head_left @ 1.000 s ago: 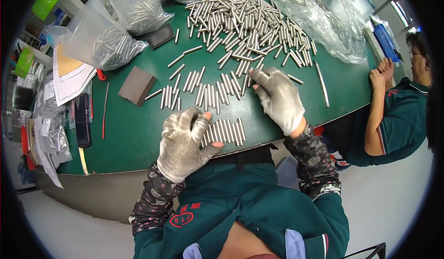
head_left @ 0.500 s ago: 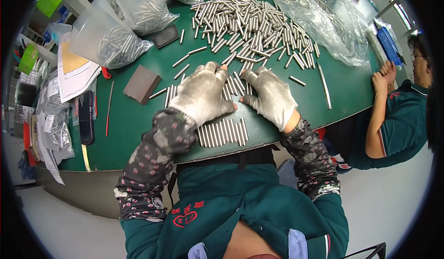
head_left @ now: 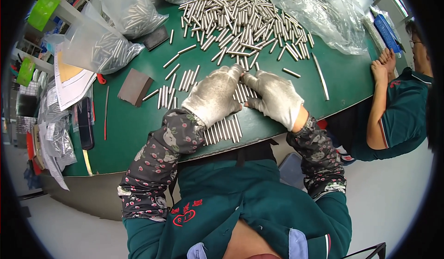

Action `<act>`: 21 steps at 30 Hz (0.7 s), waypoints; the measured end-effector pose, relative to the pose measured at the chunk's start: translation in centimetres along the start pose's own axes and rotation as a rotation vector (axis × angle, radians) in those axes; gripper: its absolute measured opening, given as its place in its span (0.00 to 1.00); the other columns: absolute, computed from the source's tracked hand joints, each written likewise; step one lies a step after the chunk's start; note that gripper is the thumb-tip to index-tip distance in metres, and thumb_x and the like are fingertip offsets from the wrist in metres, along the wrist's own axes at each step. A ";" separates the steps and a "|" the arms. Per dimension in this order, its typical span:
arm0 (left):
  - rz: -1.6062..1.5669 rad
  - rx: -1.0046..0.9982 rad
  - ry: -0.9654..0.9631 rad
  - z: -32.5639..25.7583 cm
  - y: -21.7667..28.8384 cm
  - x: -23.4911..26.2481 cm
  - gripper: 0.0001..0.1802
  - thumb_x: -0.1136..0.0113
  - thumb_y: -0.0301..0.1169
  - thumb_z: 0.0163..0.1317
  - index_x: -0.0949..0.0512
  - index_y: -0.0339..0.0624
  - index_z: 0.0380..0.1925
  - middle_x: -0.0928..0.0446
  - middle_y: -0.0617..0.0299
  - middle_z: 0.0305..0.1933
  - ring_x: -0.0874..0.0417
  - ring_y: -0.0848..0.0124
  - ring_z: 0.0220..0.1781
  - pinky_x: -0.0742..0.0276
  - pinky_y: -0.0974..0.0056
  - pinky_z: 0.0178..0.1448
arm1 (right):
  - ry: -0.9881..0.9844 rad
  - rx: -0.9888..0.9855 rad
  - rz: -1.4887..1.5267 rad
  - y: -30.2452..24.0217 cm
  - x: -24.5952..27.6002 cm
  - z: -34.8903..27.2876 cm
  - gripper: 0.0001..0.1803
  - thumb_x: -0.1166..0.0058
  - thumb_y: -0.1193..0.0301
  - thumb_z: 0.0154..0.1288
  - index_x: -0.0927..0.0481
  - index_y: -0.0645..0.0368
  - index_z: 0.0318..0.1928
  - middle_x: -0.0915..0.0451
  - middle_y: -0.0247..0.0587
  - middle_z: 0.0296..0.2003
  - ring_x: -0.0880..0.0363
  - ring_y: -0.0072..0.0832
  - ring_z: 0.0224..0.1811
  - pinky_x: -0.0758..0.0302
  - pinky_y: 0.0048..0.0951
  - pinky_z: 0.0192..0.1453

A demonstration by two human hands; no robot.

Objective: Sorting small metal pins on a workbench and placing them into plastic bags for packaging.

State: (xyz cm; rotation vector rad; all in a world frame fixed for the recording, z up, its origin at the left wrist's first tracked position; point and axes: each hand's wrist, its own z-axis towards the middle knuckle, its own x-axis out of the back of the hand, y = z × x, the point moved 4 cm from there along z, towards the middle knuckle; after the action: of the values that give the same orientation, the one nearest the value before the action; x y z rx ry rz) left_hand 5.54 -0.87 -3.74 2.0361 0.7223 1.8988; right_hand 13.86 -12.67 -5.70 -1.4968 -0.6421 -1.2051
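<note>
My left hand (head_left: 212, 96), in a whitish glove with bare fingertips, curves round the left side of a small row of shiny metal pins (head_left: 241, 92). From the other side my right hand (head_left: 278, 95), gloved alike, closes in on the same pins. Both thumbs press near the row's lower end, and the fingertips meet at its far end. Nearer the table edge lies a neat row of side-by-side pins (head_left: 224, 130), partly under my left wrist. Small groups of loose pins (head_left: 187, 80) lie left of my left hand. Beyond both hands spreads a large heap of pins (head_left: 236, 21).
A brown block (head_left: 135, 87) and a thin red-handled tool (head_left: 106, 113) lie left on the green table (head_left: 125, 152). Pin-filled plastic bags (head_left: 108, 51) stand far left. At right are a flat metal strip (head_left: 320, 76), a clear plastic bag (head_left: 323, 23) and a seated co-worker (head_left: 397, 115).
My hands have come together round the pins, the left sliding rightward and uncovering loose pins on its left. The whole view has shifted slightly.
</note>
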 end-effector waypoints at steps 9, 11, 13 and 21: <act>0.012 -0.150 0.145 0.0 0.3 0.6 0.30 0.31 0.28 0.49 0.30 0.35 0.54 0.28 0.47 0.51 0.25 0.54 0.55 0.28 0.59 0.61 | 0.051 -0.029 0.081 0.8 1.6 -2.4 0.39 0.31 0.56 0.43 0.27 0.57 0.57 0.25 0.49 0.41 0.24 0.47 0.46 0.25 0.43 0.47; 0.004 -0.056 0.100 -0.8 -0.8 1.9 0.31 0.30 0.28 0.47 0.28 0.38 0.54 0.29 0.49 0.52 0.25 0.54 0.56 0.28 0.58 0.61 | 0.122 0.079 0.104 0.5 1.1 -2.5 0.47 0.42 0.36 0.47 0.28 0.58 0.61 0.26 0.53 0.48 0.25 0.49 0.48 0.25 0.43 0.49; 0.046 0.058 0.018 -1.6 -1.0 2.2 0.33 0.30 0.29 0.47 0.28 0.40 0.56 0.29 0.50 0.53 0.25 0.54 0.56 0.27 0.58 0.60 | 0.075 0.051 0.040 -0.9 1.1 -1.8 0.46 0.45 0.35 0.49 0.28 0.54 0.61 0.28 0.53 0.50 0.25 0.50 0.49 0.24 0.44 0.50; 0.044 0.107 -0.122 -1.9 -1.1 0.4 0.30 0.30 0.31 0.50 0.28 0.40 0.55 0.30 0.50 0.53 0.23 0.53 0.54 0.24 0.57 0.57 | -0.031 -0.028 -0.079 -1.6 0.6 -1.0 0.28 0.38 0.56 0.53 0.23 0.47 0.56 0.28 0.51 0.49 0.24 0.47 0.48 0.23 0.43 0.46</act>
State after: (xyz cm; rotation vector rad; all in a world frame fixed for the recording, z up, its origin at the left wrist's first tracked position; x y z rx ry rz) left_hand 3.44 0.00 -3.74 2.2279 0.7698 1.7758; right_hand 12.30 -13.21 -4.62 -1.5281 -0.7135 -1.2578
